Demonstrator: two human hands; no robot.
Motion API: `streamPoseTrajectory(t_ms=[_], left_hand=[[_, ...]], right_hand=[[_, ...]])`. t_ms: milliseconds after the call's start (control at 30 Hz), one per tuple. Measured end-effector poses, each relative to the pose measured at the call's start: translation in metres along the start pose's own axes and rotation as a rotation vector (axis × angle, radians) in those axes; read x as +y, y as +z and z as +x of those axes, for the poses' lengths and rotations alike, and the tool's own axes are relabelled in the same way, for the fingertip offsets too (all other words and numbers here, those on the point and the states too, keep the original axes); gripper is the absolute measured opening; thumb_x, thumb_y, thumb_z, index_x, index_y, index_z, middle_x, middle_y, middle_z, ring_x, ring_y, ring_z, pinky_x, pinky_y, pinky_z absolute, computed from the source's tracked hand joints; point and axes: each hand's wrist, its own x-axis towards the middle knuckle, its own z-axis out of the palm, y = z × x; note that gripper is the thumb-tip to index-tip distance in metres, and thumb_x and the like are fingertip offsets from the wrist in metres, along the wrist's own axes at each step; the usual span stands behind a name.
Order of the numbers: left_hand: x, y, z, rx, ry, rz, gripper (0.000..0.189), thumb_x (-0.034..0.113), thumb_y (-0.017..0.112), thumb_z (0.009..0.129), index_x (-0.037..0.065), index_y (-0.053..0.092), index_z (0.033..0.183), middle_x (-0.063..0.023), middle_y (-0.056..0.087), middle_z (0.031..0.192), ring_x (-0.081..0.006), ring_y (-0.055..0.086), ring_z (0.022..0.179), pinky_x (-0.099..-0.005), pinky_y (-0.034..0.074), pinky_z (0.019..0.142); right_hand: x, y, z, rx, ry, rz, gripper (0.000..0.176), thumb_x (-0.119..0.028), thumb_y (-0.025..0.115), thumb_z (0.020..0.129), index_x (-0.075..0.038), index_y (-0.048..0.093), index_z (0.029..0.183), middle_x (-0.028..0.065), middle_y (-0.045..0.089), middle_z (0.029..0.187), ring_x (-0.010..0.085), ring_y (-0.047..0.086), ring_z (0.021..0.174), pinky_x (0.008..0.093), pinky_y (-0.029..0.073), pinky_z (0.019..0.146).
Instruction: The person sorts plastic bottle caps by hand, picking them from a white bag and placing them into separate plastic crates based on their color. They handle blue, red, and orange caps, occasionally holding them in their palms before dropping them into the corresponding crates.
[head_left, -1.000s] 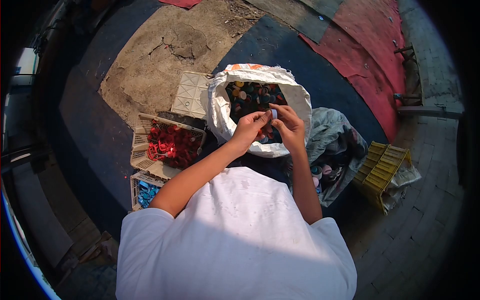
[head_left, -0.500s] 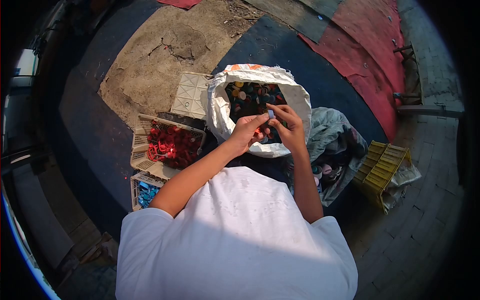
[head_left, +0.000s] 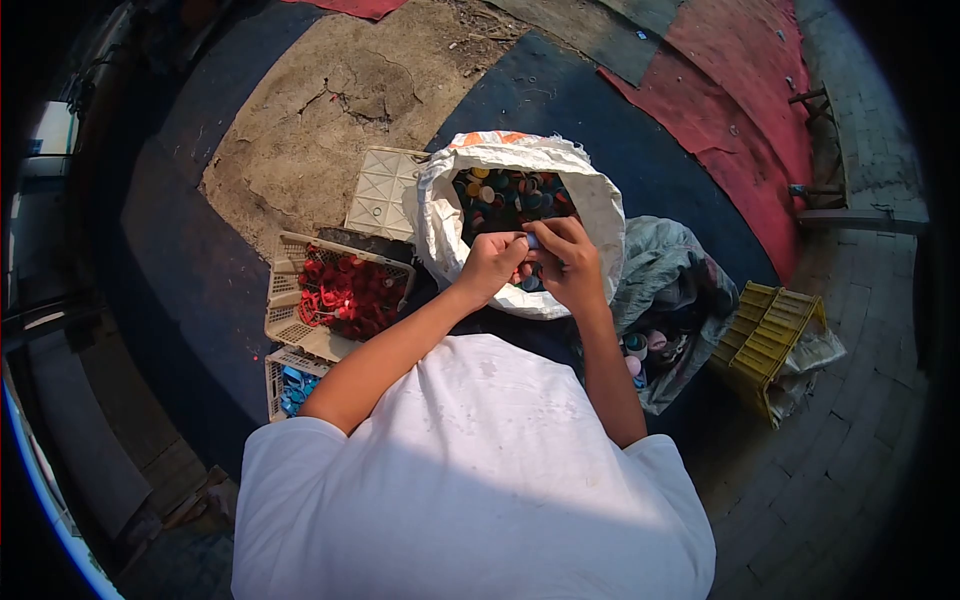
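Note:
My left hand (head_left: 492,268) and my right hand (head_left: 573,268) meet over the near side of a white woven sack (head_left: 436,215). Between their fingertips is a small pale-blue bottle cap (head_left: 532,241), partly covered by the fingers. Both hands are closed, pinching around it. A bit of red shows beneath my left fingers, too hidden to make out fully. Inside the sack lie many mixed-colour bottle caps (head_left: 515,192), mostly dark, with some yellow, orange and green ones.
Left of the sack, a beige crate (head_left: 283,290) holds red caps (head_left: 350,290); a smaller crate below holds blue caps (head_left: 297,388). At right stand a grey-green plastic bag (head_left: 655,255) with pinkish caps and a yellow crate (head_left: 765,335). A pale plastic panel (head_left: 380,190) lies behind.
The pale-blue cap has come slightly down and left. My right fingers have curled over it, and the two hands are closer together.

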Motion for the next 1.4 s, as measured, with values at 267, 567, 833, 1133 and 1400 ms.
streamPoseTrajectory(t_ms=[267,567,833,1133,1400], left_hand=[[-0.005,-0.004,0.001,-0.002,0.028,0.079,0.039,0.029,0.05,0.105,-0.002,0.071,0.094,-0.0021,0.063,0.074,-0.0055,0.054,0.061,-0.0201,0.043,0.054],[-0.011,-0.008,0.005,0.025,-0.001,0.026,0.04,0.026,0.05,0.107,-0.003,0.071,0.091,-0.002,0.062,0.071,-0.0058,0.054,0.059,-0.0208,0.044,0.053],[-0.01,-0.008,0.005,0.061,-0.076,-0.058,0.041,0.032,0.052,0.106,-0.003,0.07,0.093,-0.0022,0.059,0.072,-0.0071,0.051,0.058,-0.0216,0.043,0.053],[-0.014,-0.016,0.009,0.063,-0.143,-0.21,0.038,0.03,0.05,0.107,-0.004,0.067,0.102,-0.0027,0.057,0.075,-0.0083,0.05,0.06,-0.0223,0.043,0.054],[-0.012,-0.017,0.01,0.071,-0.123,-0.239,0.041,0.034,0.049,0.107,-0.004,0.067,0.103,-0.0028,0.057,0.075,-0.0088,0.05,0.06,-0.0218,0.043,0.054]], right_hand=[[0.01,0.017,-0.006,0.095,-0.057,-0.105,0.05,0.014,0.062,0.066,-0.003,0.072,0.112,0.0124,0.069,0.101,0.0303,0.064,0.089,0.0372,0.053,0.078],[0.016,0.031,-0.008,0.181,-0.095,-0.162,0.048,0.012,0.064,0.064,-0.003,0.071,0.11,0.0113,0.065,0.097,0.0304,0.062,0.086,0.0388,0.052,0.074],[0.019,0.041,-0.007,0.252,-0.092,-0.122,0.05,0.01,0.067,0.061,-0.003,0.072,0.109,0.0103,0.066,0.096,0.0299,0.061,0.085,0.0373,0.051,0.074],[0.025,0.058,-0.011,0.326,0.022,-0.007,0.049,0.011,0.058,0.064,0.0,0.074,0.109,0.0128,0.066,0.097,0.0276,0.062,0.088,0.0331,0.051,0.078],[0.033,0.064,-0.009,0.314,0.059,0.072,0.049,0.009,0.054,0.066,-0.002,0.074,0.11,0.0119,0.064,0.095,0.0264,0.061,0.086,0.0315,0.05,0.078]])
